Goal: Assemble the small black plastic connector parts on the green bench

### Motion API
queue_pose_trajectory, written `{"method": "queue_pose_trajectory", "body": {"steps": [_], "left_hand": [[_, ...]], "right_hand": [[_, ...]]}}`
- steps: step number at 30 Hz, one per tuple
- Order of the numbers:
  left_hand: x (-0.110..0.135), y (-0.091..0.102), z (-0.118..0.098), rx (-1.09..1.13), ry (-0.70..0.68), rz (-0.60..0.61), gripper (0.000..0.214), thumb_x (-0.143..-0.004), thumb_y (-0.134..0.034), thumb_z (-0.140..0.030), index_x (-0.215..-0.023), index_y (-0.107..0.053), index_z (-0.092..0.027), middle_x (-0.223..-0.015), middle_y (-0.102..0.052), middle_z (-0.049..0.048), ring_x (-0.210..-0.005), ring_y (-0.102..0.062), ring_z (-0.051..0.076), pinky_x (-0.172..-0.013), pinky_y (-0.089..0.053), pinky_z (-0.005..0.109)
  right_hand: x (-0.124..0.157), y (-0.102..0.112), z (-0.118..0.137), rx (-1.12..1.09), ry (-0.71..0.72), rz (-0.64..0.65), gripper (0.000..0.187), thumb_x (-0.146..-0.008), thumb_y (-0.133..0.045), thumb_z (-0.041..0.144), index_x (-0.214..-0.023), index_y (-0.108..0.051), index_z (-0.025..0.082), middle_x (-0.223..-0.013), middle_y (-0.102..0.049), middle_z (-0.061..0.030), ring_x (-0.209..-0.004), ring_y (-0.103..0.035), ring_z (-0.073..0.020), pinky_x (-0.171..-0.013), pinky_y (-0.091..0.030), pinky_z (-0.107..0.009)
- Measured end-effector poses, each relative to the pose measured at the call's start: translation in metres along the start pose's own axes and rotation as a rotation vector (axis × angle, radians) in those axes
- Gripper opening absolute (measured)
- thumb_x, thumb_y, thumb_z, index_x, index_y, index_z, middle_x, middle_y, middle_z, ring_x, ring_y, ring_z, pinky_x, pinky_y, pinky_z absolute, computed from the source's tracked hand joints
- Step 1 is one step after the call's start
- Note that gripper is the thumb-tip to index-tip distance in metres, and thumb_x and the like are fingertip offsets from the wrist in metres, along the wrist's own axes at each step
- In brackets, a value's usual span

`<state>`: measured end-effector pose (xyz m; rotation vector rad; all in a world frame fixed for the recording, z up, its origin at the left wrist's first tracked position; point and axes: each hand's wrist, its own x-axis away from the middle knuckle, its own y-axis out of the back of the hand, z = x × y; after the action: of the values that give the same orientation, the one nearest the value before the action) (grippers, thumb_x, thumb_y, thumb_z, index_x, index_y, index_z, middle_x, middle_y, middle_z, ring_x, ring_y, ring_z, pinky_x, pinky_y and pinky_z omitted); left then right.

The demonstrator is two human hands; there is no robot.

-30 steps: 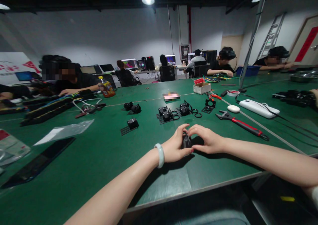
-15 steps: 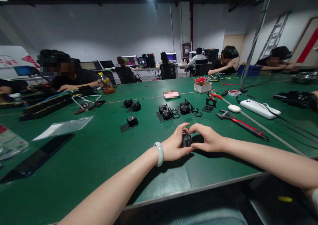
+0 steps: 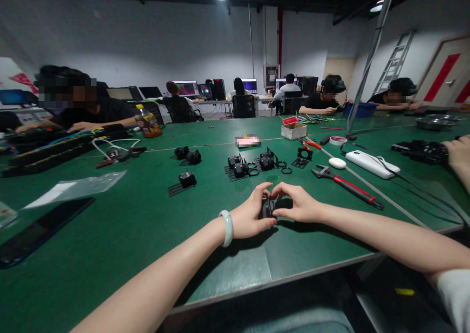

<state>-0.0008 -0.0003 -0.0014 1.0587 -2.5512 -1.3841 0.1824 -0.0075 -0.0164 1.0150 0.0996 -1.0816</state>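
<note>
1. Grip state: my left grip (image 3: 250, 214) is closed on a small black part (image 3: 268, 207), thumb at the near side and fingers arched over the far side. My right grip (image 3: 299, 204) pinches the same part from its right, thumb and forefinger curved.
2. Position: the part sits between both grips, close above the desk (image 3: 121, 254). Fingers cover much of it; I cannot tell whether it touches the surface.
3. Primary risk: slipping or twisting. The part is compact and hard-looking, and I judge that uneven pressure from the two sides could tip it out.
4. Secondary risk: misalignment. My own fingers hide the contact area, so a piece seated askew could pass unnoticed.
5. Third risk: disturbance beyond the grips. Thin black rings (image 3: 286, 173) lie just ahead; a forward sweep of the knuckles could scatter them.
6. Materials ahead: black units (image 3: 240, 170), blocky, on flat slotted bases, apparently plastic. Ahead and right of the grips, a bracket (image 3: 301, 163) combines an upright plate, pierced by a round hole, with a slotted foot.
7. Right of the grips: an adjustable wrench (image 3: 354, 190), metal head, red and black handle; beyond it, a smooth, white, rounded bar-shaped device (image 3: 372, 164).
8. Left of the grips: a crinkled clear bag (image 3: 79, 188) and a flat, glossy dark slab (image 3: 44, 232).
9. Behind my left grip: a pale, polished bangle (image 3: 227, 228) circles the wrist.
</note>
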Motion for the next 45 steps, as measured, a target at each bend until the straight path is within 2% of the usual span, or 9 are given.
{"method": "queue_pose_trajectory", "body": {"steps": [15, 21, 26, 31, 37, 45], "left_hand": [[0.0006, -0.0006, -0.0015, -0.015, -0.008, 0.021, 0.073, -0.064, -0.055, -0.02, -0.12, -0.009, -0.017, -0.103, -0.037, 0.0086, -0.096, -0.04, 0.019, -0.085, -0.033, 0.038], [-0.0002, -0.0009, -0.0004, -0.012, 0.001, 0.005, 0.073, -0.064, -0.056, -0.021, -0.12, -0.01, -0.017, -0.106, -0.036, 0.0095, -0.098, -0.04, 0.02, -0.087, -0.031, 0.04], [-0.0002, -0.0005, -0.0017, -0.004, -0.004, -0.003, 0.071, -0.063, -0.056, -0.021, -0.119, -0.012, -0.018, -0.108, -0.036, 0.0097, -0.096, -0.041, 0.02, -0.085, -0.033, 0.04], [0.0004, -0.0012, -0.0015, 0.002, -0.018, -0.008, 0.072, -0.064, -0.056, -0.021, -0.12, -0.012, -0.017, -0.107, -0.036, 0.0099, -0.099, -0.04, 0.02, -0.087, -0.032, 0.039], [0.0001, -0.0018, -0.0016, 0.001, -0.029, 0.001, 0.071, -0.064, -0.056, -0.021, -0.12, -0.011, -0.016, -0.105, -0.037, 0.0093, -0.099, -0.04, 0.02, -0.087, -0.032, 0.038], [0.0002, -0.0014, -0.0012, 0.003, -0.027, 0.003, 0.072, -0.064, -0.055, -0.02, -0.12, -0.011, -0.016, -0.106, -0.037, 0.0093, -0.098, -0.04, 0.019, -0.087, -0.032, 0.038]], "right_hand": [[0.0016, -0.0022, -0.0014, -0.106, -0.069, 0.037, 0.026, -0.066, -0.057, 0.025, -0.089, -0.048, 0.015, -0.082, -0.056, -0.0033, -0.072, -0.053, -0.0136, -0.064, -0.042, -0.026], [0.0022, -0.0007, -0.003, 0.043, 0.031, 0.039, 0.027, -0.067, -0.056, 0.022, -0.092, -0.047, 0.016, -0.086, -0.053, -0.0045, -0.076, -0.049, -0.0151, -0.069, -0.04, -0.028], [0.0021, 0.0027, -0.0006, 0.066, 0.151, 0.022, 0.037, -0.063, -0.06, 0.023, -0.096, -0.044, 0.017, -0.093, -0.049, -0.0071, -0.087, -0.046, -0.0179, -0.075, -0.039, -0.031], [0.0035, 0.0035, 0.0011, 0.109, 0.262, 0.075, 0.037, -0.065, -0.057, 0.02, -0.1, -0.043, 0.017, -0.1, -0.046, -0.0097, -0.096, -0.042, -0.0191, -0.081, -0.037, -0.034], [0.0046, 0.0028, -0.0001, 0.157, 0.281, 0.102, 0.035, -0.068, -0.054, 0.02, -0.101, -0.042, 0.016, -0.099, -0.046, -0.0102, -0.096, -0.041, -0.0185, -0.081, -0.038, -0.033], [0.0038, 0.0024, -0.0005, 0.182, 0.279, 0.074, 0.034, -0.068, -0.054, 0.021, -0.1, -0.042, 0.017, -0.098, -0.047, -0.01, -0.094, -0.043, -0.019, -0.079, -0.039, -0.034]]}}
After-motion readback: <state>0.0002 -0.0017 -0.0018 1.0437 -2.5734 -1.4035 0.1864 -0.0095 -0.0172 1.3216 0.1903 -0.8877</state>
